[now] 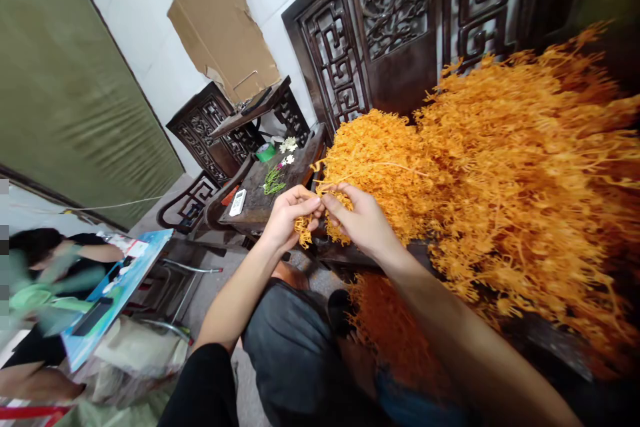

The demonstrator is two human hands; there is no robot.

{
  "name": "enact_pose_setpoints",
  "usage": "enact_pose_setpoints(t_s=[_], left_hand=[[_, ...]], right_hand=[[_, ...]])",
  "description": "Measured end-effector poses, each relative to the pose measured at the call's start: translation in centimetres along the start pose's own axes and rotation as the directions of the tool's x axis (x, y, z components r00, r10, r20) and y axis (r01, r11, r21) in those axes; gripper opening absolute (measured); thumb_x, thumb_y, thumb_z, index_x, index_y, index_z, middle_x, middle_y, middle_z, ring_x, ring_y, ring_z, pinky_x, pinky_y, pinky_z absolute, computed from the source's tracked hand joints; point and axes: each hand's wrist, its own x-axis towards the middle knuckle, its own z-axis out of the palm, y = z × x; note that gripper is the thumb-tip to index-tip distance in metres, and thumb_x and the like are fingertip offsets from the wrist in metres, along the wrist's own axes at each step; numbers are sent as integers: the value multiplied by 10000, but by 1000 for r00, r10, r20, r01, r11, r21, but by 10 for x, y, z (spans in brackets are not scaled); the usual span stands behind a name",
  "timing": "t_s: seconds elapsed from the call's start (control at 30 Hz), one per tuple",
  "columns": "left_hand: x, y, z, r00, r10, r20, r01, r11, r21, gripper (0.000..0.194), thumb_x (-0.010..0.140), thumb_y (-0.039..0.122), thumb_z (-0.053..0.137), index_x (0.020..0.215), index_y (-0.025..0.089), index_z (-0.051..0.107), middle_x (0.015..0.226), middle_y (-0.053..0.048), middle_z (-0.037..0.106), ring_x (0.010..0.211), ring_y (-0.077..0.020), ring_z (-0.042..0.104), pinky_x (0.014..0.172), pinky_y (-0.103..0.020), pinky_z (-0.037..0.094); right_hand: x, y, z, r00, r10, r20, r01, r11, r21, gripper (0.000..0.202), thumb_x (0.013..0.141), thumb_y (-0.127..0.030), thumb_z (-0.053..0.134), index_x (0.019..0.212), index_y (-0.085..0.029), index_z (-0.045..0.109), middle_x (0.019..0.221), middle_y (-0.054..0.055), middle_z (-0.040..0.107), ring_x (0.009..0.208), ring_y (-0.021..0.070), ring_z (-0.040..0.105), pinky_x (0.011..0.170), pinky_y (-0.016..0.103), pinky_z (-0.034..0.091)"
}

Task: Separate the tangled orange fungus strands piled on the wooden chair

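Note:
Both my hands meet in the middle of the view, thumbs close together. My left hand [293,214] is closed on a small orange sprig [303,232], whose curly end hangs below the fingers. My right hand [357,214] pinches an upper part of the orange strands, thumb and index finger near the left thumb. Directly behind and to the right of my hands rises a big heap of orange artificial sprigs [515,174]. A darker orange bunch [390,327] lies lower down, beneath my right forearm.
A dark wooden table [255,204] holds green tape [265,152], small white flowers [288,144], green stems [274,180] and a white device [238,202]. Carved wooden seat backs stand behind. At left, a person [60,267] sits by a blue folding table [143,260].

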Motion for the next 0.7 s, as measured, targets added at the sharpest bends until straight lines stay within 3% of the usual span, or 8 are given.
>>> enact_pose_setpoints(t_s=[0.17,0.27,0.33,0.4,0.47,0.57,0.63,0.7], left_hand=[[-1,3,0,990,-90,110,98,992,-74,323,682,285,888,710,142,600,643,-16,639,492,-99,555,369,-165,372],[2,1,-1,984,-126,129,141,983,-117,316,685,269,882,693,135,595,644,-14,610,495,-91,536,365,-153,345],[10,1,-6,994,-91,59,100,982,-163,301,708,232,860,682,131,578,632,-4,579,479,-60,484,377,-136,316],[21,2,-15,995,-36,-94,12,971,-239,276,748,157,804,674,133,540,605,22,525,456,-23,400,390,-115,266],[32,4,-26,964,-10,-267,-75,948,-308,266,785,88,738,673,139,501,587,50,472,437,-3,328,395,-112,222],[42,2,-34,919,-10,-395,-129,937,-323,233,818,82,707,716,147,508,629,49,511,457,-12,378,427,-135,269],[42,-2,-29,916,-1,-402,-125,950,-287,208,819,110,727,743,147,537,678,30,570,524,-37,482,491,-156,359],[39,-8,-20,923,10,-384,-118,959,-258,201,803,135,762,762,142,566,718,17,609,599,-59,553,572,-178,426]], right_hand=[[3,1,1,996,89,2,-88,988,129,584,854,-623,699,1212,-163,661,613,-40,556,481,104,468,481,247,378],[4,2,2,995,97,35,-101,981,164,504,854,-617,698,1087,-172,663,578,-48,539,446,94,420,452,242,338],[0,0,3,998,59,26,-62,992,113,399,873,-582,687,908,-188,630,550,-50,523,444,92,415,458,241,334],[-5,-6,4,1000,3,-3,-3,1000,-2,352,896,-518,677,792,-197,576,558,-37,538,479,102,455,488,246,358],[-12,-13,6,998,-56,15,57,992,-109,325,924,-459,649,755,-194,564,626,-2,608,559,128,537,545,261,407],[-19,-21,9,979,-164,120,187,959,-213,188,960,-345,603,885,-180,652,862,54,735,759,178,669,676,294,491],[-19,-19,9,956,-243,163,280,921,-271,137,957,-241,590,1015,-179,698,1014,65,762,895,200,710,784,316,527],[-17,-13,7,935,-317,161,355,865,-355,257,959,-180,567,1172,-183,711,1116,74,753,999,217,713,876,340,536]])
